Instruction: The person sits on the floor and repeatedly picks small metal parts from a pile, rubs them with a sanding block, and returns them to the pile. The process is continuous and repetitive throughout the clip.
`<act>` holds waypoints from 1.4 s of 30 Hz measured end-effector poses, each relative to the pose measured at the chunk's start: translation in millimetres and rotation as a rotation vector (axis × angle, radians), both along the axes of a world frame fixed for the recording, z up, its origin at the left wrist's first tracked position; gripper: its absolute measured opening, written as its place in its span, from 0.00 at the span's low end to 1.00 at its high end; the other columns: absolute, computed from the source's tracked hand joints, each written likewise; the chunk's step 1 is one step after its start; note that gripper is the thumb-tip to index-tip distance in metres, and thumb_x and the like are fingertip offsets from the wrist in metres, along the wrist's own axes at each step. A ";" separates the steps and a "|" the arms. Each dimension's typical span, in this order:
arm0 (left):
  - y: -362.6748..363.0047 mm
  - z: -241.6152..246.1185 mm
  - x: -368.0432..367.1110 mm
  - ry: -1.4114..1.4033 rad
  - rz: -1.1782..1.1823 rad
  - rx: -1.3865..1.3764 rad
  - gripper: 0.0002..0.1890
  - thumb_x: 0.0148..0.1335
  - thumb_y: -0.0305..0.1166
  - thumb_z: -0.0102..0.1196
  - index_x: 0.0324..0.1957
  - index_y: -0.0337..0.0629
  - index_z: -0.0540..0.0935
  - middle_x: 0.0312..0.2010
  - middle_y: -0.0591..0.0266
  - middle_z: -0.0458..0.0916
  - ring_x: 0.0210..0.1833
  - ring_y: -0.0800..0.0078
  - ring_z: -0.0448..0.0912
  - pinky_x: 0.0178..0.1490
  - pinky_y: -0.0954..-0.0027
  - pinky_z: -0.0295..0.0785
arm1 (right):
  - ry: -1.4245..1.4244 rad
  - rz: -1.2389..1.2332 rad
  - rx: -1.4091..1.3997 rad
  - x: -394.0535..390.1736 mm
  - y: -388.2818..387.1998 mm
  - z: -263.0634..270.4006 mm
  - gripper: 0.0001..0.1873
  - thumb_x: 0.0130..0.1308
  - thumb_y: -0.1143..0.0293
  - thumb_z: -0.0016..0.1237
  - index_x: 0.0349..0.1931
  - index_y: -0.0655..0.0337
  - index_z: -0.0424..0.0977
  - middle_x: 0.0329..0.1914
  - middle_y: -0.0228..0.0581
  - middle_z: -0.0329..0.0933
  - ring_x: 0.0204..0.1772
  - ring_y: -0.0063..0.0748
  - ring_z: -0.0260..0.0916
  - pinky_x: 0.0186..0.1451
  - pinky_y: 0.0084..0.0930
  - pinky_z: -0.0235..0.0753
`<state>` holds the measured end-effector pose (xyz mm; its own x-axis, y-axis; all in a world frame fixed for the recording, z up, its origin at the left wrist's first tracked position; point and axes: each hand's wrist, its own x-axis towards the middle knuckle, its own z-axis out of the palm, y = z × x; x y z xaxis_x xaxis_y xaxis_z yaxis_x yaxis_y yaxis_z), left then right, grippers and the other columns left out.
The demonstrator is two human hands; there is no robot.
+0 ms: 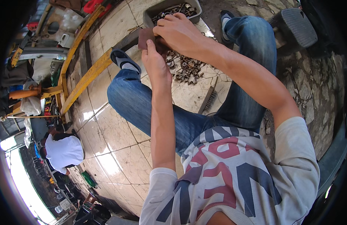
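My left hand [156,63] pinches a square brown piece, apparently sandpaper [145,39], with the thumb lying on its face. Close against its right edge is my right hand [177,31], fingers curled; whatever they may hold is hidden. Below the hands, a pile of rusty bolts and nuts [189,69] lies on the tiles between my legs. A wire brush [208,99] rests nearer to me. Beyond my right hand stands a grey plastic bin [201,12] holding more metal hardware [187,11].
A yellow metal frame [87,80] runs along the left, near my sandalled foot [125,60]. Further left, a person in a white shirt [64,149] bends by cluttered shelving. A ridged dark pedal-like block [294,28] and rough stone paving [305,84] are at right.
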<state>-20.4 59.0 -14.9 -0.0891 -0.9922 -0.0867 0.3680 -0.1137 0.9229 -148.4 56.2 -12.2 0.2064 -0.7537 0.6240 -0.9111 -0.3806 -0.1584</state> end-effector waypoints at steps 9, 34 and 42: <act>0.4 -0.1 -1.8 -0.087 -0.012 -0.112 0.11 0.74 0.27 0.47 0.53 0.32 0.76 0.46 0.60 0.81 0.46 0.76 0.79 0.50 0.69 0.73 | -0.053 -0.031 -0.045 -6.5 -5.3 5.4 0.07 0.63 0.65 0.56 0.40 0.53 0.80 0.40 0.30 0.77 0.54 0.35 0.73 0.61 0.39 0.65; -2.1 -6.1 -2.4 -0.175 0.039 -0.137 0.10 0.73 0.29 0.49 0.47 0.32 0.78 0.36 0.64 0.80 0.33 0.83 0.73 0.36 0.73 0.68 | -0.095 0.006 -0.003 -7.5 -4.3 3.9 0.07 0.63 0.64 0.56 0.39 0.51 0.83 0.42 0.32 0.80 0.55 0.39 0.73 0.58 0.43 0.66; -3.5 -10.2 -1.5 -0.201 0.026 -0.108 0.11 0.73 0.30 0.49 0.48 0.32 0.78 0.35 0.66 0.80 0.32 0.84 0.72 0.35 0.74 0.67 | -0.127 0.033 0.024 -10.9 -6.4 4.9 0.08 0.63 0.66 0.56 0.41 0.51 0.83 0.43 0.32 0.80 0.55 0.39 0.73 0.59 0.43 0.66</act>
